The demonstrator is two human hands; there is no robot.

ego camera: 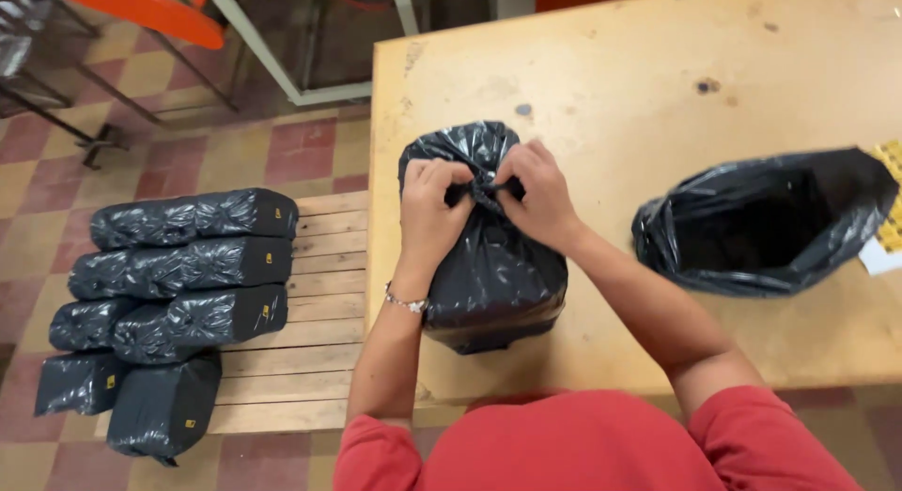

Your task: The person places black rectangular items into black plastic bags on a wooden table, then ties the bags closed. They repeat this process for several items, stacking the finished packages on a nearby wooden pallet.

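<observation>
The filled black bag (489, 265) stands upright near the front edge of the wooden table (611, 87). The left hand (430, 209) and right hand (540, 198) both pinch its gathered neck closed. An open black bag (766, 223) lies to the right. Wrapped black packages (178, 294) rest on a pallet (310, 359) to the left.
</observation>
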